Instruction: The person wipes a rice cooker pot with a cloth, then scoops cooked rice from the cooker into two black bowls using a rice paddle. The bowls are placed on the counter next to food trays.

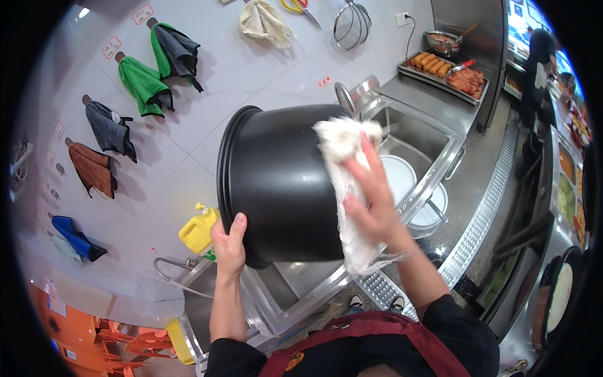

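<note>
A large black cooking pot [287,184] is held on its side over the steel sinks, its rim towards the left and its base towards the right. My left hand [230,242] grips the rim, with the thumb on the outer side. A white cloth [346,188] lies against the base end of the pot. My right hand [372,198], slightly blurred, presses on that cloth with the fingers spread. The inside of the pot is hidden from view.
Below are steel sinks [414,127] with a curved faucet [345,96]. A yellow pump jug [200,228] stands by the wall. Cloths [141,85] hang there. A food tray [443,77] sits on the counter. At right, a person [539,70] stands by a serving counter [556,188].
</note>
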Action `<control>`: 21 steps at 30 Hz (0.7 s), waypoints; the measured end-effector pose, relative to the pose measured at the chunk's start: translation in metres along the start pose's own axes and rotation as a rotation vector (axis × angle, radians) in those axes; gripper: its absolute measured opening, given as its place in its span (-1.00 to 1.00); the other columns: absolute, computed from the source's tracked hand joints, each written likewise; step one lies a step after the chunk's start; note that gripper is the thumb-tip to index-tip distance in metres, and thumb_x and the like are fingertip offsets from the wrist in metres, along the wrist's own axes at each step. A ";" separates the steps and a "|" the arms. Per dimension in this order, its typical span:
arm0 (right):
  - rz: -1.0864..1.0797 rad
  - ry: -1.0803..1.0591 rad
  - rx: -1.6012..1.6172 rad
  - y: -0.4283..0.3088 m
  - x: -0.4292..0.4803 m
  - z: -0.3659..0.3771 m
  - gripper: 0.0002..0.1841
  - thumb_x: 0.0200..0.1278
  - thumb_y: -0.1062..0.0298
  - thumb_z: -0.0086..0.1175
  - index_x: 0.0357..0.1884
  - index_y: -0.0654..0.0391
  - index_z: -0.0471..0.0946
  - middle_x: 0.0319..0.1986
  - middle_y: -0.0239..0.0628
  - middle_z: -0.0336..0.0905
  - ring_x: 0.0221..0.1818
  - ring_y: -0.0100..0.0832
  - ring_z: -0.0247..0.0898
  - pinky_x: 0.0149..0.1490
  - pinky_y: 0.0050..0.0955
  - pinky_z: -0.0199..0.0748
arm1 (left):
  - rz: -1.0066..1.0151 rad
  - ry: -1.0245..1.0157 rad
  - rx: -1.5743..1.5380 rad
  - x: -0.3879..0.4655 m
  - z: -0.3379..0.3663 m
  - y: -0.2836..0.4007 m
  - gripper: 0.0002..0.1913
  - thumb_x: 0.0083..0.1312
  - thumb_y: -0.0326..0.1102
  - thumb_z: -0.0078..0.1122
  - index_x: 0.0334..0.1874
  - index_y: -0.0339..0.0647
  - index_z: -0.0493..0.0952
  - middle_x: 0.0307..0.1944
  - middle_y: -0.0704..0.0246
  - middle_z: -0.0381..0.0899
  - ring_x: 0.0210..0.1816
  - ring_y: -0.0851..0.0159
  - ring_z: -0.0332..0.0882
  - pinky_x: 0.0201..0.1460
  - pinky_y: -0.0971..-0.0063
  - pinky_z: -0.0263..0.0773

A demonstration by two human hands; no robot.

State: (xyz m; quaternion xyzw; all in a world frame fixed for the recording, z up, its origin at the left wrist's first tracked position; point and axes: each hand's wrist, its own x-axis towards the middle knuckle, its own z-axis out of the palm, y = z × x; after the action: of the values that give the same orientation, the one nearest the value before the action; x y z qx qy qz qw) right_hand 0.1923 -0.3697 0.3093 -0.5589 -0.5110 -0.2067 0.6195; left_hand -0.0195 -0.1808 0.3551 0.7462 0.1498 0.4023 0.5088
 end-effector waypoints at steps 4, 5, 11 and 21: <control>0.292 -0.018 0.592 0.073 0.083 -0.002 -0.58 0.47 0.09 -0.08 0.15 0.19 0.53 0.06 -0.26 0.57 0.18 -0.33 0.38 0.36 -0.35 0.19 | -0.089 -0.048 -0.025 0.009 -0.014 0.022 -0.70 0.45 -0.29 0.10 0.05 -0.43 0.54 -0.08 0.31 0.64 -0.08 0.39 0.55 0.07 0.51 0.42; 0.464 -0.037 0.886 0.094 0.085 0.001 -0.53 0.51 -0.03 -0.10 0.12 0.17 0.54 -0.05 -0.39 0.62 0.04 -0.47 0.44 0.26 -0.48 0.28 | -0.121 -0.038 -0.089 0.015 -0.016 0.025 -0.70 0.45 -0.28 0.10 0.04 -0.42 0.54 -0.10 0.31 0.64 -0.10 0.40 0.56 0.05 0.51 0.44; 1.233 -0.090 0.533 0.160 -0.021 0.061 -0.39 0.53 -0.12 -0.19 0.33 0.19 0.39 0.14 -0.22 0.44 0.17 -0.37 0.32 0.26 -0.49 0.28 | -0.145 0.121 -0.372 0.050 0.001 0.010 -0.74 0.46 -0.26 0.12 -0.06 -0.37 0.57 -0.15 0.26 0.69 -0.19 0.33 0.67 -0.08 0.47 0.57; 0.582 0.448 0.155 0.025 -0.064 0.060 -0.51 0.58 0.26 -0.21 0.42 0.31 0.22 0.30 -0.15 0.34 0.35 -0.27 0.26 0.42 -0.37 0.13 | 0.046 0.275 0.060 0.041 0.077 -0.056 -0.74 0.51 -0.25 0.05 -0.16 -0.38 0.54 -0.32 0.45 0.58 -0.26 0.52 0.41 -0.11 0.56 0.37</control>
State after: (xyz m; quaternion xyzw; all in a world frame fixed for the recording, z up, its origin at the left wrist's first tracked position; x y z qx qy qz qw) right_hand 0.1638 -0.3288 0.2333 -0.5731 -0.1966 -0.0996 0.7893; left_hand 0.0745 -0.1793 0.3122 0.7020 0.2131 0.5077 0.4516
